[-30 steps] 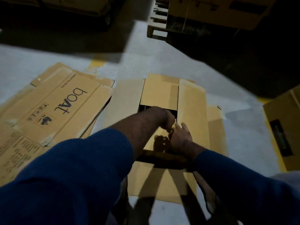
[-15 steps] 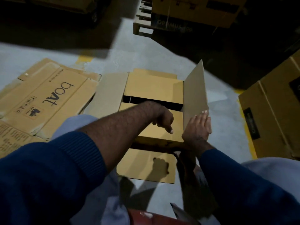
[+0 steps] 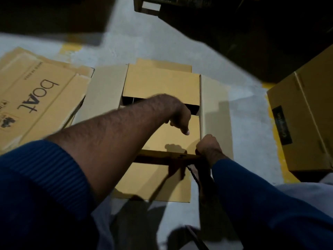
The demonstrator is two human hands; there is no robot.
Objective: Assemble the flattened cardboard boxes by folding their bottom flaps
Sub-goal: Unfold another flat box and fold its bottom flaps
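Box (image 3: 162, 83) sits bottom-up on the floor (image 3: 252, 123), near flap (image 3: 171, 139) and far flap folded in. Right flap (image 3: 214, 98) lies splayed outward, long axis running near-to-far. Right grip (image 3: 207, 147) is curled at its near end; can't tell if it's pinching. Left grip (image 3: 180, 118) is curled above the near flap, holding nothing. Right grip is nearer, so the right flap probably folds next.

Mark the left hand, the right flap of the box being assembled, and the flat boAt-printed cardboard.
left hand (image 3: 180, 118), head view, back of the hand
right flap (image 3: 215, 105), head view, its bare middle
boAt cardboard (image 3: 36, 94), head view, printed panel by the logo
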